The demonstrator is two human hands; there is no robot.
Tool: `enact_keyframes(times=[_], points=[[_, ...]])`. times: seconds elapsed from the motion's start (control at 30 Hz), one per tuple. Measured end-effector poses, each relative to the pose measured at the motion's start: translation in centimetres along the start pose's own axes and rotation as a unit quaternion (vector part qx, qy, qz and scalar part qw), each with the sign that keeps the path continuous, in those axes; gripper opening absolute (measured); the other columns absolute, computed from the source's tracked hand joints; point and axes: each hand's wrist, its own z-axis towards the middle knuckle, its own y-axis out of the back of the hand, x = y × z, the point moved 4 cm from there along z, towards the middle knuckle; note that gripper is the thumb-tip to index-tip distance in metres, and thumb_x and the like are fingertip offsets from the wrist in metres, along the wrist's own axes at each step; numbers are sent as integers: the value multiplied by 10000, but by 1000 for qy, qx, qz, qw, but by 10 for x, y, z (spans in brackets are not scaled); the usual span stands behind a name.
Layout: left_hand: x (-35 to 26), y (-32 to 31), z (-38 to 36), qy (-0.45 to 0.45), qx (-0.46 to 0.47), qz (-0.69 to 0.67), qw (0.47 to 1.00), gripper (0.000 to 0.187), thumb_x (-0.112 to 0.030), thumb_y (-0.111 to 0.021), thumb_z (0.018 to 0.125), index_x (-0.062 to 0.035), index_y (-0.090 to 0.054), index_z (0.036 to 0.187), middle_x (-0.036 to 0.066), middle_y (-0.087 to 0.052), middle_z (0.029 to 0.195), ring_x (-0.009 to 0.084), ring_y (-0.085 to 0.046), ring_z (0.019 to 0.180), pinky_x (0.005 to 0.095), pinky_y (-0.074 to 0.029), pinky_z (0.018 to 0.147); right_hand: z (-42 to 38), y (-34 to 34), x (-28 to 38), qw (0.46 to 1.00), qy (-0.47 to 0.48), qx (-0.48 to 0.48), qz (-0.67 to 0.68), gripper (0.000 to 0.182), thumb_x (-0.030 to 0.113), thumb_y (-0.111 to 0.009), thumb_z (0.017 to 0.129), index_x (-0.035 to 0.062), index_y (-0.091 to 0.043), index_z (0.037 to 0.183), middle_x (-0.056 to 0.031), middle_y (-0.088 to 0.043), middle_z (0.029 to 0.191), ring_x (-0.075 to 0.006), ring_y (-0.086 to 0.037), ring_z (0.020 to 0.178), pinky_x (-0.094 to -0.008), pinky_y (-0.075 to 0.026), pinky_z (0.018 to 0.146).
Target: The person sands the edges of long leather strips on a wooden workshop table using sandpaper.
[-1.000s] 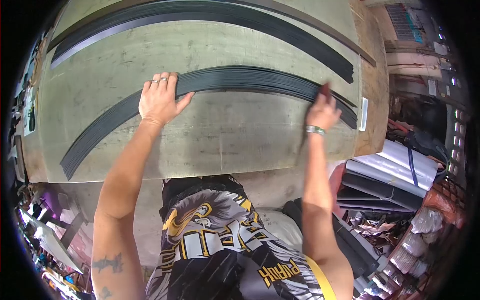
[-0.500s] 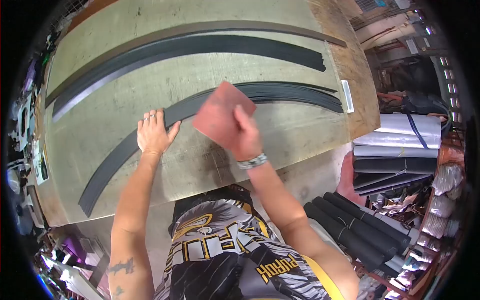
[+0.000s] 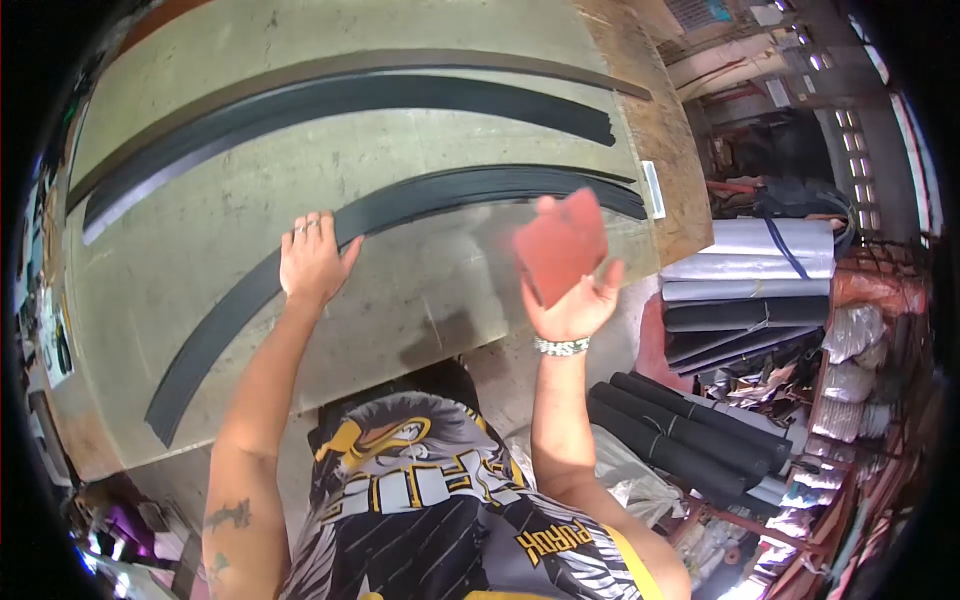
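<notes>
My left hand (image 3: pixel 312 262) straddles a curved bundle of thin black strips (image 3: pixel 225 335), its fingers over the far edge and its thumb along the near one. The bundle lies on the worktable (image 3: pixel 400 290) and fans into separate layers toward its right end. My right hand (image 3: pixel 572 308) is raised over the table's near edge, palm upward, with the thumb stuck out. It holds a reddish square pad (image 3: pixel 562 248), blurred and slightly bent, with a fingertip showing past its upper left edge.
Farther back on the table lie a second dark strip bundle (image 3: pixel 370 100) and a long brown strip (image 3: pixel 440 60). A small white rectangle (image 3: pixel 653 190) sits near the right end. Black rolls (image 3: pixel 690 430) and silvery rolls (image 3: pixel 750 250) are stacked at the right.
My right hand has moved right with the red pad, away from the middle of the strips, and turned palm up. My left hand stays on the bundle. The view has shifted slightly right.
</notes>
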Motion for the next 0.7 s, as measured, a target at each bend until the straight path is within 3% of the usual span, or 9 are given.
enact_keyframes(times=[0.1,0.2,0.33,0.47,0.57,0.6,0.63,0.67,0.7], points=[[0,6,2,8,43,0,999,659,-571,-633,1000,-19,-567,1354,121,-635,1281,279,-579,1202,416,-451,996,-8,-4,2,983,-35,139,117,962,570,-676,965,166,-226,1714,-168,-228,1768,-428,-240,1608,-728,-198,1252],[2,2,2,13,41,-17,999,662,-573,-634,998,-16,-571,1349,121,-631,1280,273,-574,1207,419,-450,1002,-7,-4,11,988,-5,97,120,1046,640,-708,921,193,-204,1721,-180,-192,1777,-407,-201,1623,-776,-148,1230],[3,0,1,17,39,-23,999,665,-576,-643,992,-16,-587,1347,118,-636,1281,272,-575,1211,422,-450,1018,10,-5,30,983,-42,94,151,1082,623,-763,886,197,-221,1720,-167,-124,1796,-425,-213,1613,-683,-168,1269],[3,2,1,14,27,-10,1000,671,-572,-664,975,-19,-594,1348,112,-642,1277,269,-585,1200,419,-454,1015,43,10,43,991,-9,130,37,944,525,-735,956,163,-276,1697,-186,-360,1663,-416,-395,1482,-655,-224,1256],[0,5,4,17,24,-5,1000,670,-566,-687,955,-22,-603,1338,108,-649,1254,265,-598,1176,417,-465,1001,61,52,60,977,-18,-24,-212,805,442,-705,1011,145,-343,1666,-198,-550,1456,-380,-578,1292,-583,-425,1149],[-1,5,4,18,23,-2,1000,669,-564,-694,949,-24,-606,1333,106,-651,1246,264,-602,1169,416,-469,995,68,69,67,950,-26,-76,-303,771,425,-702,1019,142,-371,1655,-202,-573,1430,-371,-608,1259,-560,-469,1119],[0,4,4,20,24,1,1000,668,-562,-701,943,-25,-609,1329,105,-653,1237,263,-606,1162,415,-473,988,78,70,71,779,-1,-198,-595,584,387,-675,1049,80,-562,1533,-172,-625,1408,-339,-656,1190,-495,-537,1037],[1,4,4,20,19,0,1000,672,-561,-709,935,-29,-606,1333,102,-647,1228,266,-603,1153,414,-473,978,90,94,85,521,94,-60,-846,431,357,-669,1052,88,-711,1386,-169,-632,1457,-352,-650,1195,-486,-514,1051],[1,2,4,19,14,-1,1000,677,-559,-717,928,-33,-602,1337,99,-642,1219,270,-600,1144,413,-473,967,99,118,97,433,129,-49,-890,408,367,-662,1050,116,-733,1363,-140,-642,1466,-362,-641,1199,-496,-501,1054]])
